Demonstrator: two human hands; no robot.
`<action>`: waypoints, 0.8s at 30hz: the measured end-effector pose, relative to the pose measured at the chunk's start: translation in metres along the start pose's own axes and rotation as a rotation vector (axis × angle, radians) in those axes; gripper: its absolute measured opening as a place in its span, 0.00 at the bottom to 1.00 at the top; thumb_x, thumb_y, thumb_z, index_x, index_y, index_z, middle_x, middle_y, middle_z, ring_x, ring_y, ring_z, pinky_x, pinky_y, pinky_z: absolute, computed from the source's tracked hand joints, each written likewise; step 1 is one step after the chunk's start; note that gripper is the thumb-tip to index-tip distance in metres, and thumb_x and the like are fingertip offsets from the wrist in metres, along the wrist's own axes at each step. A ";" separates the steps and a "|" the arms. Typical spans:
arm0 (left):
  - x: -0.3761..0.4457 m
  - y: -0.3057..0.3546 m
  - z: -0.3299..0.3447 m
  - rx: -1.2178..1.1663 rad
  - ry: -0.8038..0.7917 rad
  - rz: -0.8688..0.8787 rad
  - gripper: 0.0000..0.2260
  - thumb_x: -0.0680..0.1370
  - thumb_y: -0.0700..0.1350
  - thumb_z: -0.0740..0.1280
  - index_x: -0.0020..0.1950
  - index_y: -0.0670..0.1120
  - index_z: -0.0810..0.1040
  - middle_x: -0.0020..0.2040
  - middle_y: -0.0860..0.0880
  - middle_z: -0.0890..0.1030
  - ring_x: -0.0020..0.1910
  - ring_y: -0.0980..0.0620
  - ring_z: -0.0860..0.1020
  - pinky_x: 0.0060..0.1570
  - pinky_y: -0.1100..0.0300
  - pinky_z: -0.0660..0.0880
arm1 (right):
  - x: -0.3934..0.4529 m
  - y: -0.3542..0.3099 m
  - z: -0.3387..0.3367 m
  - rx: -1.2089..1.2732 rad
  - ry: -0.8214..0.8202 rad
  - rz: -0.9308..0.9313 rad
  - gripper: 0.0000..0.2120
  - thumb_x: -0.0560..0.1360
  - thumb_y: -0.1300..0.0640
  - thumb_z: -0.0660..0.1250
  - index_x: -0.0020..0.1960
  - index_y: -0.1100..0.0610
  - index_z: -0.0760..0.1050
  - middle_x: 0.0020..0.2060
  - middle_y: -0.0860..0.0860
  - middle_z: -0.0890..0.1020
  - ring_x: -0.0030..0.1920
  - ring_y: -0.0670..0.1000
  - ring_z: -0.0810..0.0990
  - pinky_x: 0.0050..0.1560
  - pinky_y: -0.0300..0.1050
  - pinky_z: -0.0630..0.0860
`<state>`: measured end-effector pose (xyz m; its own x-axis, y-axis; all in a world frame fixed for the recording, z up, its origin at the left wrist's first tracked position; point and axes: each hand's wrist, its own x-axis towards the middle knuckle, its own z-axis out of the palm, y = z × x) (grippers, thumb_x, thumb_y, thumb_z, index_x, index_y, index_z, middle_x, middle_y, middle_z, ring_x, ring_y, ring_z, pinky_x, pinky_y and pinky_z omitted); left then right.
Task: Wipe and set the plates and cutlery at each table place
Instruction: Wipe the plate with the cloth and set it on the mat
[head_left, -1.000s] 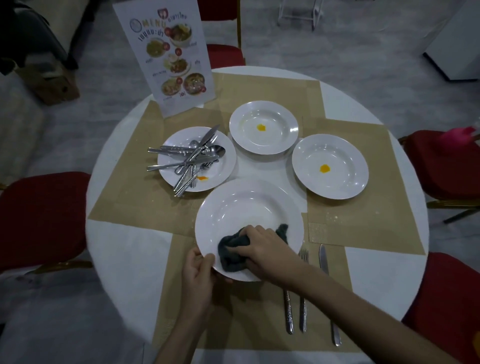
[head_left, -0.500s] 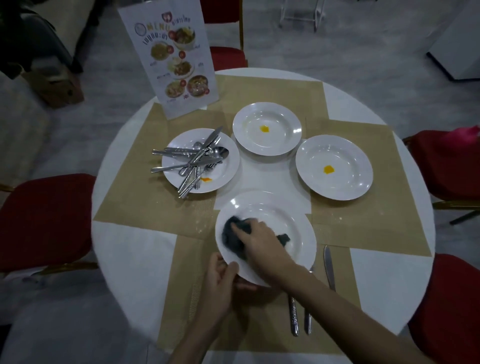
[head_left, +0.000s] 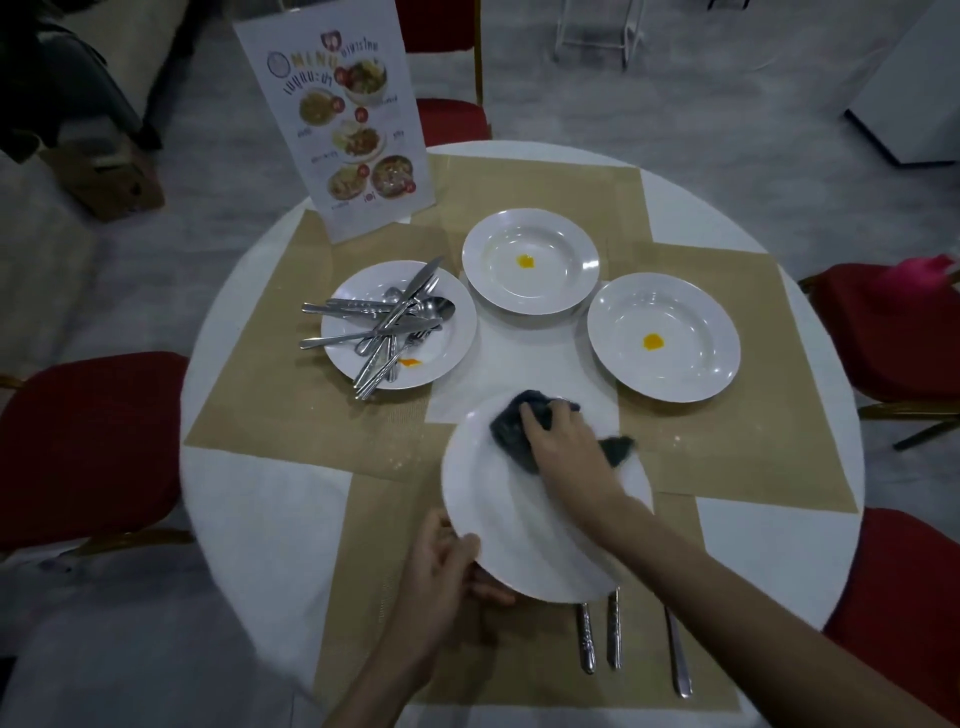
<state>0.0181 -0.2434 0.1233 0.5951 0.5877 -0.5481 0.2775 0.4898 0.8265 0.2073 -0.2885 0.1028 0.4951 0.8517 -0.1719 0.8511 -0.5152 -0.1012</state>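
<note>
A white plate (head_left: 509, 514) is tilted up over the near placemat. My left hand (head_left: 441, 566) grips its near-left rim. My right hand (head_left: 566, 452) presses a dark grey cloth (head_left: 511, 428) on the plate's far part, fingers curled over the cloth. Three cutlery pieces (head_left: 613, 639) lie on the mat under the plate's near edge. Two white plates with a yellow spot sit beyond: one at the centre back (head_left: 566, 291), one at the right (head_left: 696, 364). A left plate (head_left: 447, 353) carries a pile of cutlery (head_left: 384, 327) and an orange smear.
The round white table (head_left: 260, 499) carries tan placemats (head_left: 291, 405). A standing menu card (head_left: 343, 119) is at the back left. Red chairs stand at the left (head_left: 88, 447), the back (head_left: 452, 119) and the right (head_left: 893, 332).
My right hand has moved the cloth from the plate's near part to its far part. The plate has tilted up and shifted right in my left hand.
</note>
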 end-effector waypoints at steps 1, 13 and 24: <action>0.000 -0.002 0.007 -0.010 -0.007 -0.010 0.05 0.81 0.37 0.60 0.55 0.42 0.73 0.42 0.42 0.83 0.35 0.39 0.82 0.35 0.51 0.81 | 0.000 -0.014 0.005 0.066 -0.029 -0.003 0.28 0.79 0.64 0.58 0.78 0.59 0.55 0.66 0.65 0.67 0.61 0.63 0.70 0.63 0.52 0.67; -0.002 0.005 -0.035 -0.061 0.164 -0.006 0.07 0.81 0.38 0.60 0.55 0.47 0.75 0.46 0.49 0.84 0.37 0.43 0.84 0.33 0.53 0.82 | -0.034 0.034 -0.021 -0.153 0.091 -0.484 0.20 0.65 0.61 0.75 0.58 0.58 0.80 0.45 0.58 0.79 0.42 0.58 0.78 0.43 0.53 0.78; 0.012 -0.001 0.001 0.002 0.140 -0.042 0.11 0.81 0.38 0.58 0.59 0.45 0.76 0.49 0.44 0.83 0.44 0.45 0.82 0.41 0.52 0.80 | -0.034 -0.029 -0.001 0.398 -0.063 -0.338 0.19 0.78 0.60 0.62 0.68 0.54 0.74 0.61 0.58 0.74 0.59 0.58 0.73 0.63 0.50 0.69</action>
<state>0.0261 -0.2376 0.1158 0.4722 0.6504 -0.5950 0.3021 0.5147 0.8024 0.1664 -0.3022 0.1127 0.1819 0.9756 -0.1226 0.8232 -0.2193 -0.5237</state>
